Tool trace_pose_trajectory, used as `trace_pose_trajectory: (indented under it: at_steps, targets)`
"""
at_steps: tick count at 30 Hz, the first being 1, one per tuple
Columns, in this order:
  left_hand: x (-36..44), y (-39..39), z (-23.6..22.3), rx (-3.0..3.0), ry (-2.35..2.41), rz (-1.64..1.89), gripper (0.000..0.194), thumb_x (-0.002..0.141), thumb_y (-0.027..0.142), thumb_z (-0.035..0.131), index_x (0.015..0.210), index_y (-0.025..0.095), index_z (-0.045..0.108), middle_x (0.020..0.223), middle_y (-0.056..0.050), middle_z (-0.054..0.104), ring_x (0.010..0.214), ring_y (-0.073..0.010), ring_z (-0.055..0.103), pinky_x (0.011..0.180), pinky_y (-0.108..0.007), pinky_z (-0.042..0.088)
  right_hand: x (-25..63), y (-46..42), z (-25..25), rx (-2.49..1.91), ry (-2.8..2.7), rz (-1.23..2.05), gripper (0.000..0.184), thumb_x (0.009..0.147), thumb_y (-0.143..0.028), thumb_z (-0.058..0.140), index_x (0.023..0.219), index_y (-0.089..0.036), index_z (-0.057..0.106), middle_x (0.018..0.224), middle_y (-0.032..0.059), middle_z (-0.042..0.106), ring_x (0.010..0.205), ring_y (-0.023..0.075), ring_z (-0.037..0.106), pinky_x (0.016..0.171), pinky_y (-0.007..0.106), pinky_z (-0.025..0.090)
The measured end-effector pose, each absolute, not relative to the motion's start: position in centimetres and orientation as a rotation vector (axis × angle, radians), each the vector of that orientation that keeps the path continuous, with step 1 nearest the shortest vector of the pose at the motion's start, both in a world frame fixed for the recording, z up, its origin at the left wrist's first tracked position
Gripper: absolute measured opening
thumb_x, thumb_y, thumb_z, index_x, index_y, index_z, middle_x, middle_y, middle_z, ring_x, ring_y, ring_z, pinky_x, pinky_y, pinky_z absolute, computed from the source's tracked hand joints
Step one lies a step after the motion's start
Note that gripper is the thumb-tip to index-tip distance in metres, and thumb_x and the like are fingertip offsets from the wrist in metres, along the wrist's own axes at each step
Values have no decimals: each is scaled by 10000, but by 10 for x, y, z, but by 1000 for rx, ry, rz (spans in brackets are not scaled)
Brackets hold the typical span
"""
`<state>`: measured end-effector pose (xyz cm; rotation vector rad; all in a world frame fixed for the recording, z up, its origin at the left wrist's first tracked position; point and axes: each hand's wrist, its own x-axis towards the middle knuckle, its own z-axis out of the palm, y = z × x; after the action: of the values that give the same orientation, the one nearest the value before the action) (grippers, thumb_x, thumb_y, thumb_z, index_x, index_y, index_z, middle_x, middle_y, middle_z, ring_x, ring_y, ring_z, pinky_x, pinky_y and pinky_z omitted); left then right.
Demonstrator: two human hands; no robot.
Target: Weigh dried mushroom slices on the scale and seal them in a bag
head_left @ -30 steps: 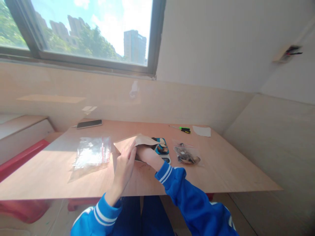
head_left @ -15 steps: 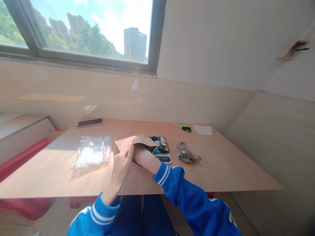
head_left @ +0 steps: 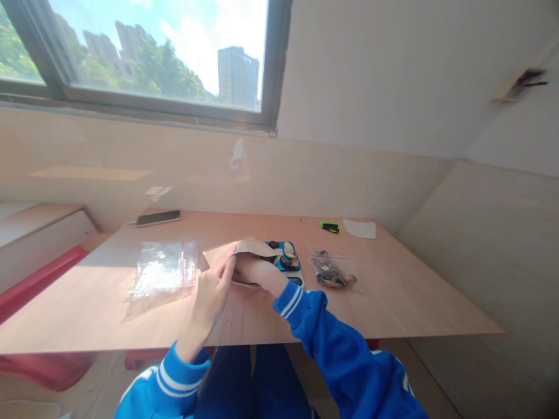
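A brown paper bag (head_left: 244, 249) lies open on the wooden table (head_left: 393, 302), mouth toward me. My left hand (head_left: 209, 294) holds the bag's near edge, fingers closed on the paper. My right hand (head_left: 248, 269) reaches inside the bag; its fingers are hidden by the paper. Just behind the bag sits a small scale with a blue top (head_left: 289, 259) carrying a few brown pieces. Right of it lies a clear zip bag of dark dried pieces (head_left: 332, 272).
A stack of clear zip bags with red strips (head_left: 163, 269) lies at the left. A phone (head_left: 158, 218) rests at the far left edge, a green screwdriver (head_left: 325, 226) and a white paper (head_left: 358, 229) at the far right. A red bench (head_left: 30, 285) stands left.
My right hand has pushed a little deeper into the paper bag and my left hand has stayed on its edge. The view has shifted slightly.
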<state>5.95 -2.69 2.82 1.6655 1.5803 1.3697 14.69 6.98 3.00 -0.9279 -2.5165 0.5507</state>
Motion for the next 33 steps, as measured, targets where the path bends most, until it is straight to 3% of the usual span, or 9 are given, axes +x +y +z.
trace_pose_trajectory:
  at_steps: [5, 13, 24, 30, 33]
  targets:
    - [57, -24, 32, 1664, 1603, 1377, 435, 916, 459, 417, 1220, 242, 640, 1275, -17, 643, 1225, -231, 564, 1054, -366, 427, 166, 71, 40, -930, -2686, 524, 63, 753, -187, 690, 690, -189, 684, 851, 48, 743, 922, 250, 658, 933, 388, 464]
    - [47, -15, 45, 1668, 1619, 1358, 425, 881, 440, 448, 1142, 204, 687, 1245, -38, 659, 1211, -231, 575, 1051, -367, 424, 202, 32, 83, -735, -2662, 488, 210, 854, -68, 534, 750, -189, 671, 910, 14, 716, 859, 152, 623, 804, 270, 471]
    - [44, -4, 50, 1608, 1582, 1379, 435, 853, 468, 477, 1103, 194, 702, 1167, -50, 706, 1104, -236, 646, 975, -351, 489, 233, 26, 95, -866, -2097, 761, 110, 886, -232, 567, 867, -199, 670, 873, 3, 710, 825, 130, 645, 762, 251, 484]
    - [41, 1, 52, 1617, 1629, 1358, 439, 857, 465, 467, 1100, 190, 706, 1151, -53, 712, 1104, -248, 644, 965, -346, 483, 241, 35, 80, -694, -1715, 1133, 204, 879, -388, 585, 900, -194, 647, 952, 38, 706, 913, 142, 639, 832, 284, 510]
    - [39, 7, 57, 1623, 1664, 1362, 453, 855, 463, 456, 1084, 168, 712, 1132, -74, 719, 1094, -256, 648, 952, -346, 482, 251, 41, 73, -679, -1501, 1258, 253, 839, -439, 631, 899, -194, 646, 943, 36, 685, 858, 137, 639, 794, 281, 526]
